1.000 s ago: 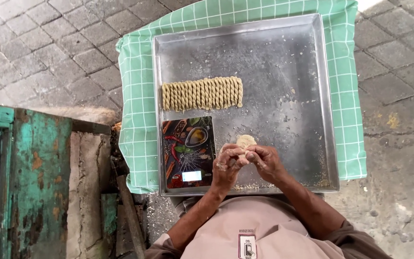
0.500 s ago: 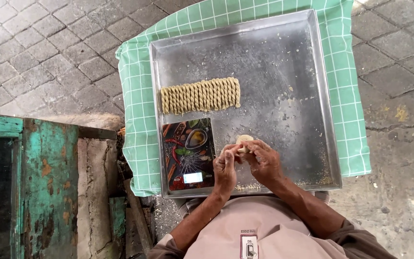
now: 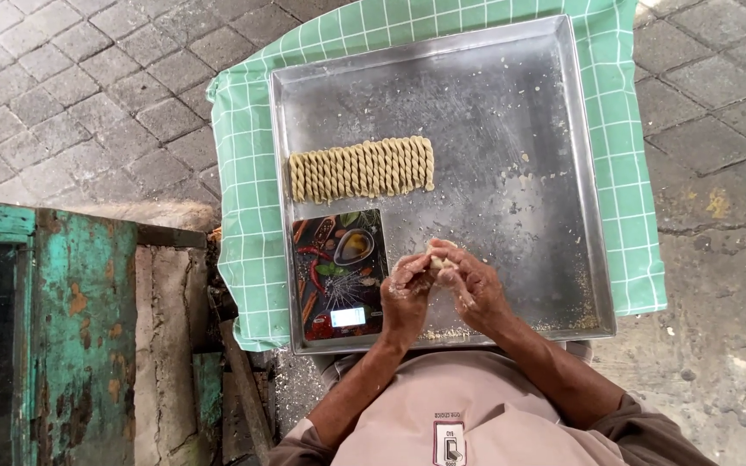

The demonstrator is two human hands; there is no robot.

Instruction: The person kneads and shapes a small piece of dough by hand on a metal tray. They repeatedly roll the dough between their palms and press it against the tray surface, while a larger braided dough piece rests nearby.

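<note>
Steel tray [image 3: 511,112] with 1 row of twisted dough sticks [image 3: 361,168], 1 scale [image 3: 337,276], 2 hands, left hand [image 3: 406,295] and right hand [image 3: 470,285], both grasping 1 dough lump [image 3: 439,253]

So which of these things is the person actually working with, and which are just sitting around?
In use:
left hand and right hand, pressed together around a small lump of dough
metal tray beneath them
row of twisted dough sticks
kitchen scale in the tray corner

Just lying about:
green checked cloth
worn turquoise wooden frame
paving stones
</note>
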